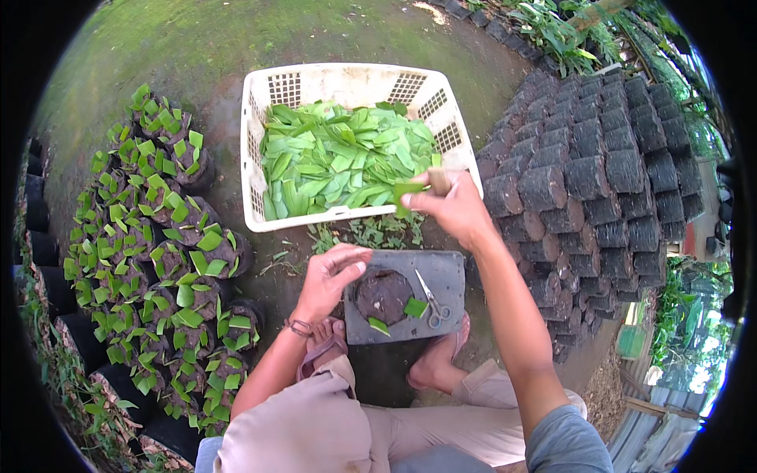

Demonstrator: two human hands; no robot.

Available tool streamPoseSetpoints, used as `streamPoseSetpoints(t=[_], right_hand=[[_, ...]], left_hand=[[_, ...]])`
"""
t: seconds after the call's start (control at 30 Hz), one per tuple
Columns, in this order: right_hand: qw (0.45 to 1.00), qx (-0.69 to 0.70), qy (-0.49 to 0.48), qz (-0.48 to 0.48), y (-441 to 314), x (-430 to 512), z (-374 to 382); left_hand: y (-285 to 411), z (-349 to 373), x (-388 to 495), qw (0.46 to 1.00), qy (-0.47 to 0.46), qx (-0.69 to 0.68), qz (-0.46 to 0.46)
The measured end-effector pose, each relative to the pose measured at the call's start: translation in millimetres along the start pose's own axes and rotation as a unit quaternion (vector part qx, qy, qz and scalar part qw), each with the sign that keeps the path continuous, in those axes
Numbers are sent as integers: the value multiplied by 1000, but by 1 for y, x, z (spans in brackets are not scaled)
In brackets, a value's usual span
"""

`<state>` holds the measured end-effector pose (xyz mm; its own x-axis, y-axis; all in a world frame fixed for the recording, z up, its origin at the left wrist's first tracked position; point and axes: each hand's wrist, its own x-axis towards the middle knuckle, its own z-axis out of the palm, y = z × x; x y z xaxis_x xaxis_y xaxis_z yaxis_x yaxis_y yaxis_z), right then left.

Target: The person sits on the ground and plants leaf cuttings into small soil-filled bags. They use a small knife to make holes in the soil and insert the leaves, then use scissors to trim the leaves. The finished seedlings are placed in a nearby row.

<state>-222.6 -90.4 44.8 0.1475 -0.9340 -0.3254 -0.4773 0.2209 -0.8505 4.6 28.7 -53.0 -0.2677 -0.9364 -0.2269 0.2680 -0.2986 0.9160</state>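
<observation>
My right hand [452,204] pinches a cut green leaf piece [405,195] between thumb and fingers, over the near right corner of a white plastic basket [331,220] of cut leaves [349,156]. Something tan shows at its index finger. My left hand [331,281] hangs with fingers apart at the left edge of a dark board [405,260], holding nothing. A soil-filled pot [383,297] stands on the board, with a leaf piece [416,307] at its right rim and another [379,326] at its near rim. Metal scissors [434,304] lie to the right of the pot.
Many soil-filled black bags with upright leaf cuttings [177,266] stand at the left. Stacked rows of black soil bags [591,177] rise at the right. Leaf scraps [378,230] lie on the ground between basket and board. My sandalled feet [434,366] flank the board.
</observation>
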Motion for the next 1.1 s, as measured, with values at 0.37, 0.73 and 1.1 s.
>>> streamPoseSetpoints(t=[0.37, 0.73, 1.1], right_hand=[[971, -147, -9, -190, 13, -89, 33], [916, -344, -87, -187, 22, -73, 52], [977, -34, 8, -208, -28, -99, -5]], left_hand=[[-10, 5, -7, 994, -8, 102, 26], [-10, 2, -10, 992, -21, 123, 23], [-47, 36, -38, 927, 38, 310, 208]])
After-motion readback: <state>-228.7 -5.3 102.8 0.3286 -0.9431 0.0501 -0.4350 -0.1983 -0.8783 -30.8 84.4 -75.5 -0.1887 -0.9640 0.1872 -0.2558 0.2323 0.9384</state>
